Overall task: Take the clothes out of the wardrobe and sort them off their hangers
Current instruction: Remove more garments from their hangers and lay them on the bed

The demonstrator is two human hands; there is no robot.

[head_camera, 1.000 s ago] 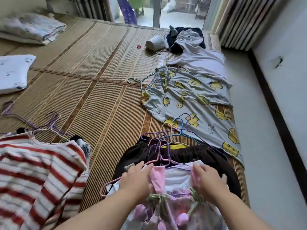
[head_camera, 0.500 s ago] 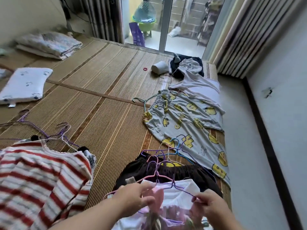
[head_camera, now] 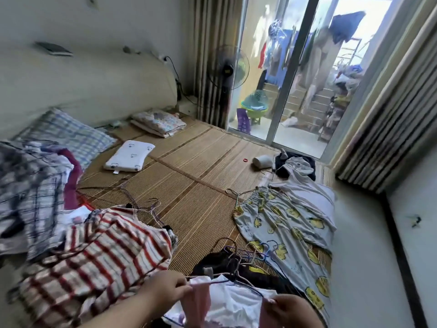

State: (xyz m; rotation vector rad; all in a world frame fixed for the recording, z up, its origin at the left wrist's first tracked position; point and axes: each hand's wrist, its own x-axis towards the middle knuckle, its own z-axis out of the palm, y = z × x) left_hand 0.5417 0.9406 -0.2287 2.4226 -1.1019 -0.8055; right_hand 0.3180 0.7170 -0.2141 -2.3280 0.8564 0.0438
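Nearby, striped shirt left, hanger pile ahead, both hands pinching pink-and-white garment.

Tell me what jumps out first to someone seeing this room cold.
Nearest the camera, the left hand and right hand grip a pink-and-white garment on a hanger. Left of them lies a red-striped top on a clothes heap, and right of them yellow-print pyjamas spread over the woven mat.
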